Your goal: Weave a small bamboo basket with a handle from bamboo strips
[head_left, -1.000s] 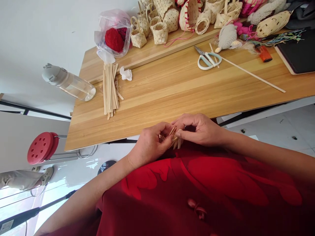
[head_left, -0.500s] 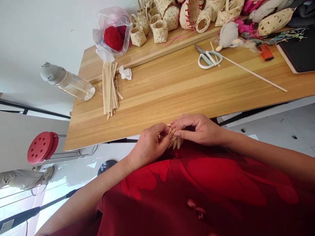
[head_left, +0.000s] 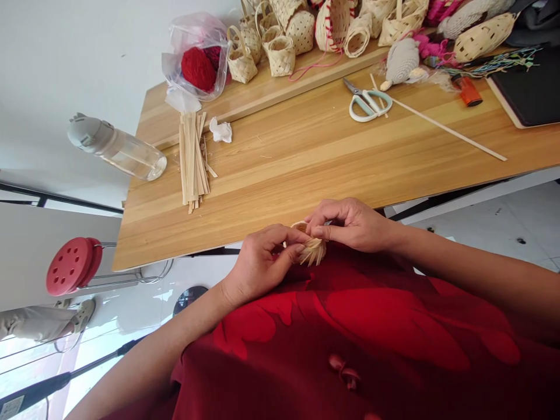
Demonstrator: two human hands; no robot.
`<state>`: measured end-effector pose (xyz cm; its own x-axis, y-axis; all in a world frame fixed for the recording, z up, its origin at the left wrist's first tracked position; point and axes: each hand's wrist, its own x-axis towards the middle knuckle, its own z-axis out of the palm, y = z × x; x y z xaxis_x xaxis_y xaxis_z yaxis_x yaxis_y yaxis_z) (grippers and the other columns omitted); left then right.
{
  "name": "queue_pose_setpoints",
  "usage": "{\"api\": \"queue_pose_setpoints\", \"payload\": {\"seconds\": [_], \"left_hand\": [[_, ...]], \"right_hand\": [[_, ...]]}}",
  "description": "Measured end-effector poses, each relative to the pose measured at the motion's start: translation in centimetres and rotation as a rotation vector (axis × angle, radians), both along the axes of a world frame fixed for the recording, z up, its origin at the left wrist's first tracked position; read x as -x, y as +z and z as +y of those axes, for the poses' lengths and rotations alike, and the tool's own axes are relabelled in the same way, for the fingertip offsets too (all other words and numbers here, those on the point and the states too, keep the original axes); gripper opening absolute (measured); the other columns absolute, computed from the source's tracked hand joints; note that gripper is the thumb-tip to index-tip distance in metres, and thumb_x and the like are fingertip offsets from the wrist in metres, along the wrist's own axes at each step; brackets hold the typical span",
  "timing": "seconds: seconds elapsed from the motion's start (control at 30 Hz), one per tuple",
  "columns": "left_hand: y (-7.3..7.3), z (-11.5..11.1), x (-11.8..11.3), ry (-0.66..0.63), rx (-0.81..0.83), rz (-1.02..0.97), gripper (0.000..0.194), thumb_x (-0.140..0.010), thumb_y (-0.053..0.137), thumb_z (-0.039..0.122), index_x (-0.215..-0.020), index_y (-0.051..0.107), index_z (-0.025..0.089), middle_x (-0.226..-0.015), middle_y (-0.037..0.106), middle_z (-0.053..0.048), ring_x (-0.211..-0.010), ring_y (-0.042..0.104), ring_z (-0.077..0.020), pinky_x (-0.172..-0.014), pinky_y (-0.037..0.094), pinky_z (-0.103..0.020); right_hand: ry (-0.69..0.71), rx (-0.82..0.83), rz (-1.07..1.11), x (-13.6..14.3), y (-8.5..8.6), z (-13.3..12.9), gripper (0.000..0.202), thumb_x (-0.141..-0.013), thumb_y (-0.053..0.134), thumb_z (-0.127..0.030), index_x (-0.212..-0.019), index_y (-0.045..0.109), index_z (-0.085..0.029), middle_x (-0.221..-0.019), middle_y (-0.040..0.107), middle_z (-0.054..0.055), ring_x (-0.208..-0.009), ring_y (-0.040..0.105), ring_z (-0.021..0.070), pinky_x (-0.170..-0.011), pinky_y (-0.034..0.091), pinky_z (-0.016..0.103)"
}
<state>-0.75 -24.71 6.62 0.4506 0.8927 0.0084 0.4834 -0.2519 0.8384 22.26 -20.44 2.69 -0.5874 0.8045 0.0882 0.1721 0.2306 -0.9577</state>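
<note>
Head view: light woven piece, pinched from both sides

My left hand (head_left: pixel 262 262) pinches the small woven piece (head_left: pixel 314 251) between thumb and fingers; my right hand (head_left: pixel 350 224) pinches its right side, some fingertips hidden. I have it between my hands, above my red garment (head_left: pixel 394 315), just before the table's (head_left: pixel 245 192) near edge. My read: near weightless, springy, not slippery; thin strips could crack if bent sharply. Best hold: woven wall, not splayed ends. Farther out: strip bundle (head_left: pixel 192 160), scissors (head_left: pixel 366 98), small baskets (head_left: pixel 282 56).
</note>
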Motion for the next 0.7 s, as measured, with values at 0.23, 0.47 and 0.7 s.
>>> {"api": "queue_pose_setpoints", "payload": {"seconds": [0.23, 0.47, 0.7], "left_hand": [[-0.6, 0.0, 0.9, -0.207, -0.352, 0.009, 0.021, -0.094, 0.064, 0.010, -0.111, 0.075, 0.018, -0.105, 0.078, -0.009, -0.098, 0.076, -0.0163, -0.085, 0.062, -0.025], [0.3, 0.6, 1.0, -0.254, -0.381, 0.067, 0.020, -0.093, 0.063, 0.006, -0.102, 0.077, 0.018, -0.102, 0.076, -0.007, -0.091, 0.075, -0.0125, -0.081, 0.059, -0.020], [1.1, 1.1, 0.3, -0.152, -0.228, 0.086, 0.012, -0.091, 0.072, 0.016, -0.100, 0.080, 0.018, -0.084, 0.077, -0.004, -0.072, 0.071, -0.0104, -0.066, 0.052, -0.018]], "right_hand": [[-0.101, 0.114, 0.019, 0.4, -0.2, -0.6, 0.023, -0.088, 0.067, -0.038, -0.076, 0.073, -0.018, -0.083, 0.074, 0.006, -0.077, 0.066, 0.0177, -0.071, 0.052, 0.030], [-0.111, 0.132, 0.002, 0.8, 0.1, -0.8, 0.023, -0.086, 0.067, -0.037, -0.074, 0.071, -0.018, -0.080, 0.072, 0.005, -0.073, 0.065, 0.0176, -0.068, 0.051, 0.030], [-0.087, 0.063, -0.037, 0.8, 0.7, -0.7, 0.021, -0.086, 0.066, -0.034, -0.074, 0.073, -0.019, -0.079, 0.073, 0.005, -0.078, 0.065, 0.0191, -0.072, 0.049, 0.032]]}}
